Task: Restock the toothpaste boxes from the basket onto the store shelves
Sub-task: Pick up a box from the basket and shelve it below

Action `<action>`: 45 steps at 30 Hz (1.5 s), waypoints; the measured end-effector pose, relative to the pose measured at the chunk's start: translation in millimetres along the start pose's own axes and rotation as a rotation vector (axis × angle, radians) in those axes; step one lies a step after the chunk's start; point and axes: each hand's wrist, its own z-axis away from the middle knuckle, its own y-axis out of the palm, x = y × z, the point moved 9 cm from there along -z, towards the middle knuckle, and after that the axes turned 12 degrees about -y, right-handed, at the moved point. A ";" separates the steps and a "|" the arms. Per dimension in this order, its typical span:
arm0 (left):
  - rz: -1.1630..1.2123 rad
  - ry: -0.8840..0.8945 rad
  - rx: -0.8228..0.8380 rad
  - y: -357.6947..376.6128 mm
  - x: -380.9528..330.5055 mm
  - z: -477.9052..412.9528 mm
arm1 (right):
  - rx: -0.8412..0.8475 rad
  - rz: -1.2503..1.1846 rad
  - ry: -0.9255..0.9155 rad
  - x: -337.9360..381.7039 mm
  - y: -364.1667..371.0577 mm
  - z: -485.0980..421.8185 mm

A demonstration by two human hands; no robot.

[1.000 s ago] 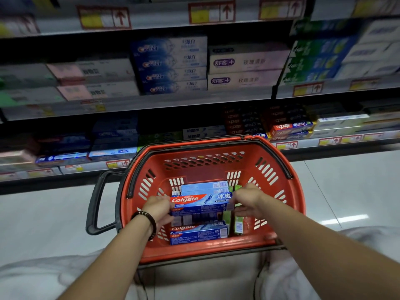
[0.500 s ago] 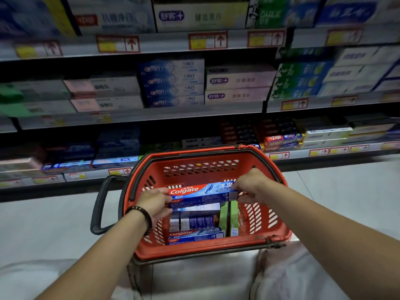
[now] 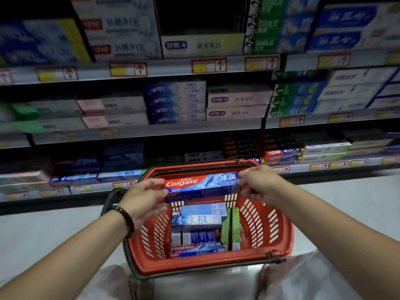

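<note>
Fingers (image 3: 152,182) of the left hand (image 3: 144,198) pinch the red end of a Colgate box (image 3: 201,186), and those of the right hand (image 3: 259,182) pinch its blue end, curled over the top edge. The box hangs level, label toward the camera, just above the far rim of the basket (image 3: 207,265) and clear of the stock below it. Inside the basket lie more boxes (image 3: 201,219): a blue stack lying flat, another Colgate nearest the near rim, and two green boxes (image 3: 235,226) standing on edge at the right of the stack. Beyond the basket rise the shelves (image 3: 151,131), three tiers in view, faced with toothpaste and price tags.

The step in hand, as I judge it, is carrying this box from the basket to its facing. Doing it well starts with finding the right slot. The low tier beyond the basket's left side shows blue boxes, but they are too blurred to read the brand, so the match should be checked before committing. A pinch at both ends gives good control of the box's angle, yet it would probably get in the way when sliding the box between neighbours. I would shift to one hand gripping the middle, lay the box long side forward as the neighbours lie, label out, and press it flush with the row. Thin card likely dents easily, so the grip should be gentle.
</note>
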 end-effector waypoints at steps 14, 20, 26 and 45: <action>0.140 0.146 -0.024 -12.2 -13.0 3.8 | -0.002 -0.289 -0.100 -9.5 12.4 1.7; 0.101 0.185 -0.075 -21.3 -17.8 1.4 | -0.004 -0.374 -0.153 -5.4 17.6 4.9; -0.012 0.294 -0.223 -30.7 -20.9 5.5 | -0.024 -0.359 -0.203 -4.6 25.6 1.1; 0.121 0.445 -0.304 -60.0 -41.5 22.1 | -0.088 -0.287 -0.418 31.0 47.2 4.7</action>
